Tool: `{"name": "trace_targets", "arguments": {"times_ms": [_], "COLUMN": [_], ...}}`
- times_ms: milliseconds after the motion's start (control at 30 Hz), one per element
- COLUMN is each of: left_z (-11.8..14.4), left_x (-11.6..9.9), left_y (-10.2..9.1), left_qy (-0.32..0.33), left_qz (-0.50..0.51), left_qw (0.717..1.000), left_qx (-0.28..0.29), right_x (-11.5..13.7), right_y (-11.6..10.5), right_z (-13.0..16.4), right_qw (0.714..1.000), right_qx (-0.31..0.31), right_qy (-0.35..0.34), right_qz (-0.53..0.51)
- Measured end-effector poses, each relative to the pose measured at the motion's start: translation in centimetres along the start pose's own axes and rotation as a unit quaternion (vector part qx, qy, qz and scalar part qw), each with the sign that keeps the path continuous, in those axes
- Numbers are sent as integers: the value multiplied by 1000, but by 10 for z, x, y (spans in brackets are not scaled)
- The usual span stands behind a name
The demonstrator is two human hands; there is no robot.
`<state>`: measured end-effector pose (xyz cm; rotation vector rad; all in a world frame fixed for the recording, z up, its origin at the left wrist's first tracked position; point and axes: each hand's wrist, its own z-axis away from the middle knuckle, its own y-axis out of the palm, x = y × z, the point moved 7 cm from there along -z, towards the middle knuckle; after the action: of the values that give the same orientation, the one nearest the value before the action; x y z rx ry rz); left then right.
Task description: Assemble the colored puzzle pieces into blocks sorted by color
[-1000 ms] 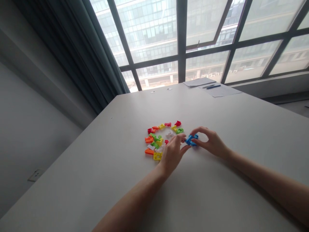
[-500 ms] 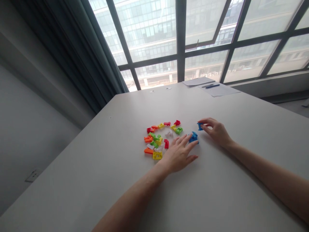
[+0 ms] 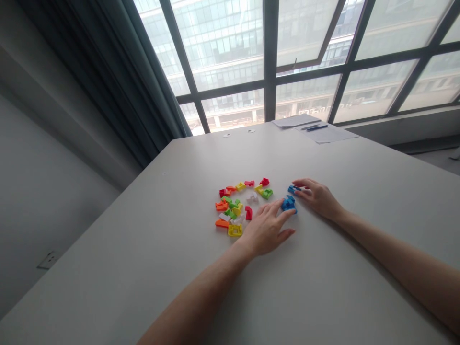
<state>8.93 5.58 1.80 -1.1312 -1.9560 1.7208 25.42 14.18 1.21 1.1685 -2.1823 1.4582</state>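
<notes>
My right hand (image 3: 318, 197) pinches a small blue plastic building piece (image 3: 292, 189) between thumb and fingertips, low over the table. Just nearer to me is a clump of blue plastic pieces (image 3: 288, 203). My left hand (image 3: 266, 229) lies palm down with its fingers spread, the fingertips at the clump's near and left edges; whether they press on it I cannot tell. Close to the left hand's knuckles are a red piece (image 3: 248, 213) and a yellow frame-like piece (image 3: 235, 230). Part of the surface under that hand is hidden.
Several orange, green, white, yellow and red pieces (image 3: 222, 205) lie loosely grouped to the left on the white table (image 3: 172, 230). Papers (image 3: 338, 134) and a pen (image 3: 317, 128) rest at the far edge by the window. A dark curtain (image 3: 143, 96) hangs at left.
My right hand has shifted slightly left, and the blue piece in it has gone from standing upright to lying flatter, beyond the blue clump. My left hand has stayed almost still.
</notes>
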Motion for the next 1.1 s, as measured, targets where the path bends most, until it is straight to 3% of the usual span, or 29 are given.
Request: {"name": "trace_targets", "arguments": {"times_ms": [400, 600, 1100], "left_z": [-1, -1, 0], "left_x": [0, 0, -2], "left_y": [-2, -3, -3], "left_qy": [-10, -9, 15], "left_qz": [24, 25, 28], "left_qw": [1000, 1000, 999], "left_qx": [12, 6, 14], "right_x": [18, 16, 13], "right_y": [6, 4, 1], "right_z": [1, 2, 2], "right_qw": [996, 996, 998], "right_qx": [71, 73, 46], "right_qy": [-52, -19, -18], "right_qz": [-29, -48, -43]}}
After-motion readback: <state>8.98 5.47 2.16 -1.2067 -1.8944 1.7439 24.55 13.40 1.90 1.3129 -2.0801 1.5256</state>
